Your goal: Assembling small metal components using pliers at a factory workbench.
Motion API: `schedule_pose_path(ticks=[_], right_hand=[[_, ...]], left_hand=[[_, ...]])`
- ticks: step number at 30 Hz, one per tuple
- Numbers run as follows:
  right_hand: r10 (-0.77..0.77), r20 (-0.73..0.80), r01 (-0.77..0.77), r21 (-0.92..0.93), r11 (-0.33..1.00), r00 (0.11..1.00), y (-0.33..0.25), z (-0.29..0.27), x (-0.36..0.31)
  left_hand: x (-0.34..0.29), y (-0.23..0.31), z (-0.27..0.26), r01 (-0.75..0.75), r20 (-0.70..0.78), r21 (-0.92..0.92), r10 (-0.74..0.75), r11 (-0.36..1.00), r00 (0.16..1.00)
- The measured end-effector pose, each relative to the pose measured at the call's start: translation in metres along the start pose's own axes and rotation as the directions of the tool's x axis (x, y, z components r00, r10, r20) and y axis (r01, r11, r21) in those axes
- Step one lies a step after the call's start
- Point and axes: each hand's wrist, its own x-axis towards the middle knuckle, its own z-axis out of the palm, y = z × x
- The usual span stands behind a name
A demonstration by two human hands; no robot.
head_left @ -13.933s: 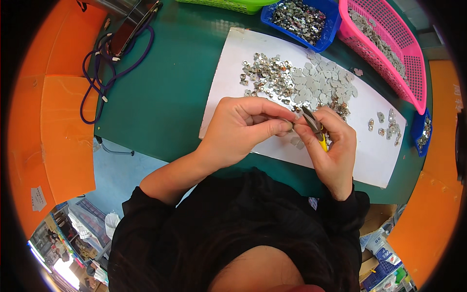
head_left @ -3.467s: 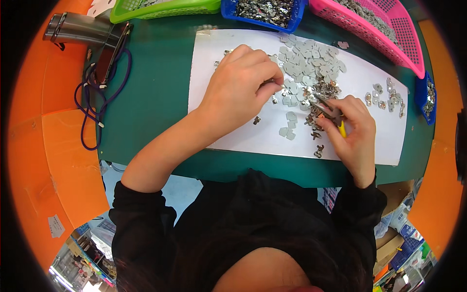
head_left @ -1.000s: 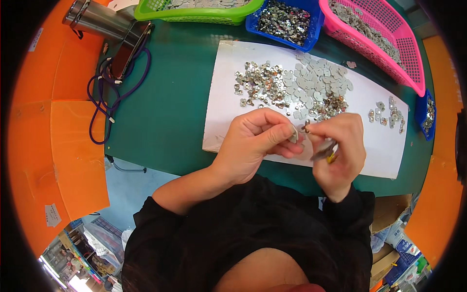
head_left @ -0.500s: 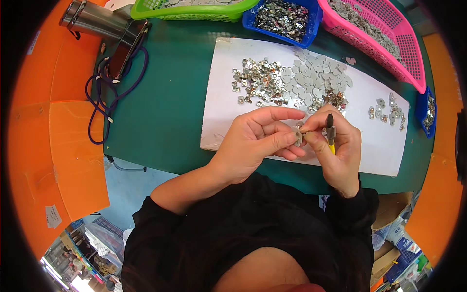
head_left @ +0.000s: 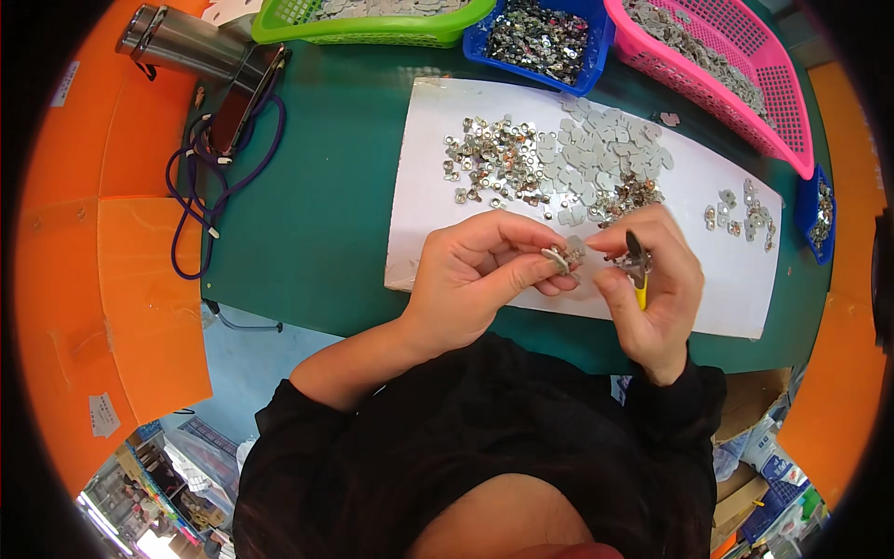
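My left hand [head_left: 480,265] pinches a small cluster of grey and metal pieces [head_left: 561,259] between thumb and fingers. Just to its right, my right hand [head_left: 656,289] grips a pair of pliers [head_left: 643,294] with a yellow handle; the dark tip points up past the fingers. Its thumb and forefinger are apart. Beyond both hands, on a white board [head_left: 428,121], lie a heap of shiny metal fittings [head_left: 494,158], grey flat pieces [head_left: 615,140] and darker coppery fittings [head_left: 633,194].
Several loose pieces [head_left: 745,219] lie on the board's right. Along the back stand a green basket [head_left: 372,33], a blue tray [head_left: 577,84] and a pink basket [head_left: 717,112]. A small blue tray [head_left: 808,210] is far right. A steel flask [head_left: 186,42] and purple cord [head_left: 270,149] are left.
My hands have moved apart slightly: the right has drawn back to the right with the pliers, its thumb and forefinger opening. The left still holds the small pieces, now turned differently.
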Motion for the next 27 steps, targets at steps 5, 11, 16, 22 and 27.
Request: schedule_pose_path(ticks=[5,11,16,22,27], right_hand=[[0.043,0.021,-0.041,-0.099,0.994,0.999,0.001,-0.011,-0.006],[-0.087,0.008,0.087,-0.177,0.980,0.996,-0.003,-0.002,-0.003],[-0.095,0.040,0.103,-0.332,0.938,0.995,-0.001,-0.005,-0.003],[-0.111,0.056,0.124,-0.378,0.918,0.992,-0.004,-0.003,-0.004],[-0.135,0.045,0.141,-0.449,0.882,0.990,-0.005,-0.004,-0.007]], left_hand=[[0.002,-0.001,-0.006,-0.179,0.006,0.067,0.179,0.982,0.984],[0.002,-0.009,-0.007,-0.236,0.019,-0.067,0.238,0.969,0.971],[0.001,-0.008,-0.010,-0.218,0.029,-0.075,0.220,0.973,0.975],[0.003,-0.011,-0.012,-0.246,0.029,-0.099,0.250,0.964,0.968],[0.005,-0.013,-0.018,-0.289,0.077,-0.091,0.296,0.953,0.952]])
